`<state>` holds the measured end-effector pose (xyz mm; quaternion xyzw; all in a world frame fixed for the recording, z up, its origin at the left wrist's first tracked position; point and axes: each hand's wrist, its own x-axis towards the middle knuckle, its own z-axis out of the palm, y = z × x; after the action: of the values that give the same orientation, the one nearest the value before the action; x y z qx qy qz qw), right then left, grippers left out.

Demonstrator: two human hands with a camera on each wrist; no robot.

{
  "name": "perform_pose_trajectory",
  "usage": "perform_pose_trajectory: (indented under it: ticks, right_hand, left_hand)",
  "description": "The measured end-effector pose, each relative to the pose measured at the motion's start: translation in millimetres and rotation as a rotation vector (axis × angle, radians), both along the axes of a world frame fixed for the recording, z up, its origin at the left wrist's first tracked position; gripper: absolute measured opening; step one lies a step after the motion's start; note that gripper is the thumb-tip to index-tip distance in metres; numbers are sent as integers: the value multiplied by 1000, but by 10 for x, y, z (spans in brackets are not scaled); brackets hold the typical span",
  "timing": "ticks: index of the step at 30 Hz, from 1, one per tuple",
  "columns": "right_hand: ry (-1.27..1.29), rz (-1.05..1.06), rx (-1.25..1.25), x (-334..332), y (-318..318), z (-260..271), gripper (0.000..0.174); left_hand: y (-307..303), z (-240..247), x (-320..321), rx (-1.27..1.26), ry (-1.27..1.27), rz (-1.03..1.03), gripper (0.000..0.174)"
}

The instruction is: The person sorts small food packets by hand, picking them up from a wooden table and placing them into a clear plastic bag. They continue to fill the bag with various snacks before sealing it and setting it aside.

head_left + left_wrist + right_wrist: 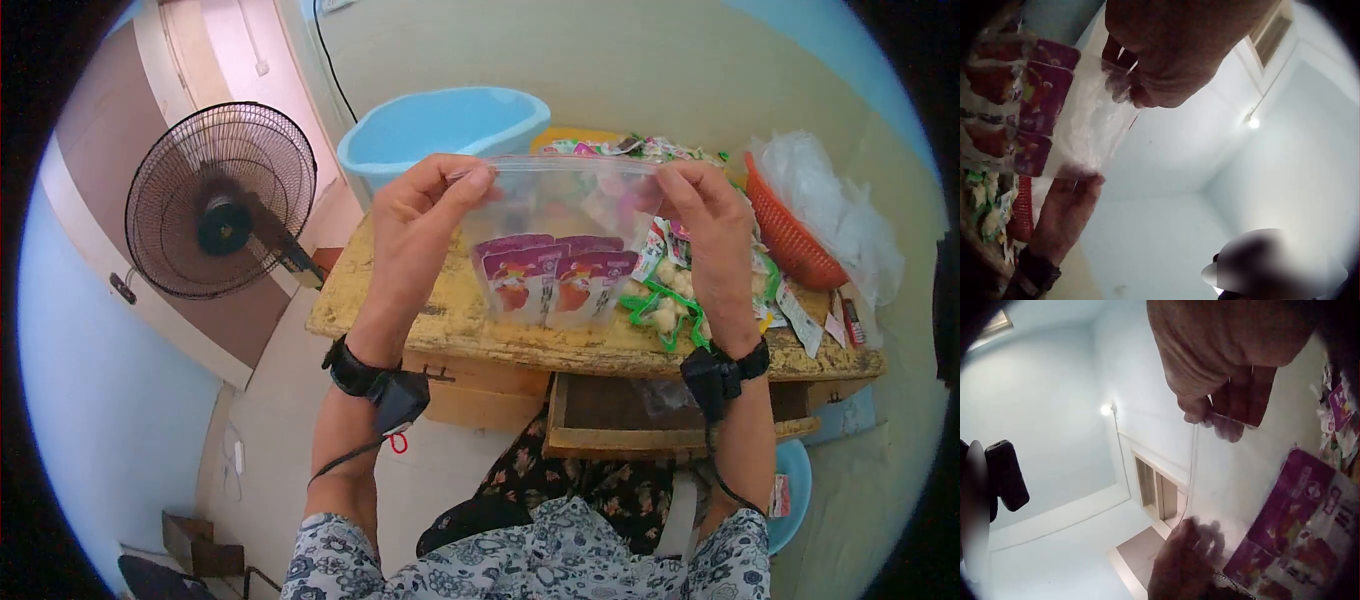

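A clear bag (520, 205) of purple packets (522, 280) was held over the table (400, 318).
The left hand (420, 220) and right hand (715, 225) each had a pinching grip on an upper corner; a slip on smooth film could probably have tipped the bag and spilled packets. Rear packets were partly hidden; whether the mouth was sealed or the base touched down was unclear.

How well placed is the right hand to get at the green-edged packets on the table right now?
Likely yes, once it lets go: the right hand pinches the clear bag, but the green-edged packets lie near that hand, their front side uncovered.
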<state>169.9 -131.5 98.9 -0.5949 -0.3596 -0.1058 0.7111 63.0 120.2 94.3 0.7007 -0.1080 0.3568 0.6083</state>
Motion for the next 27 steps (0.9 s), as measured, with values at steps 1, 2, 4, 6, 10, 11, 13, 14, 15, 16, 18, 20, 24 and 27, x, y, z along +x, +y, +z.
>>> perform_pose_trajectory:
  ticks: [1, 2, 4, 6, 10, 11, 13, 14, 15, 16, 18, 20, 24, 27]
  right_hand:
    - [-16, -9, 2, 3, 7, 2, 14]
    - [-31, -18, 6, 7, 14, 0, 14]
    - [-55, -26, 12, 22, 28, -10, 13]
    - [-76, -23, 17, 46, 52, -12, 13]
    - [-49, -34, 17, 8, 72, 19, 12]
    - [-54, -32, 34, 2, 84, 11, 12]
    - [-73, -31, 54, -28, 80, 21, 11]
    - [-86, -29, 59, -49, 79, 30, 10]
    - [-99, -26, 65, -55, 66, 38, 10]
    - [-101, -33, 53, -42, 44, 35, 9]
    - [-102, -45, 34, -11, 12, 16, 9]
    - [-95, -62, 26, -12, -3, 13, 8]
    - [-105, -77, 15, -26, -20, 24, 9]
    - [-62, -86, 57, -8, -17, 8, 11]
  left_hand:
    - [-11, 16, 5, 63, -2, 58, 22]
    - [-37, 47, 11, 128, -4, 116, 23]
    - [-119, 171, -1, 373, -96, 257, 23]
    - [-256, 415, -30, 735, -279, 424, 25]
    - [-582, 600, 125, 1063, -397, 491, 23]
    - [-674, 600, 181, 1112, -382, 502, 22]
    - [-783, 596, 284, 1175, -352, 485, 20]
    - [-806, 584, 351, 1192, -337, 458, 19]
    - [-816, 574, 404, 1210, -320, 433, 18]
    - [-811, 568, 435, 1228, -307, 422, 17]
    - [-758, 563, 457, 1269, -276, 403, 16]
    - [-685, 550, 420, 1255, -245, 375, 15]
    - [-472, 591, 216, 1230, -189, 335, 13]
    - [-256, 591, 102, 1218, -176, 372, 12]
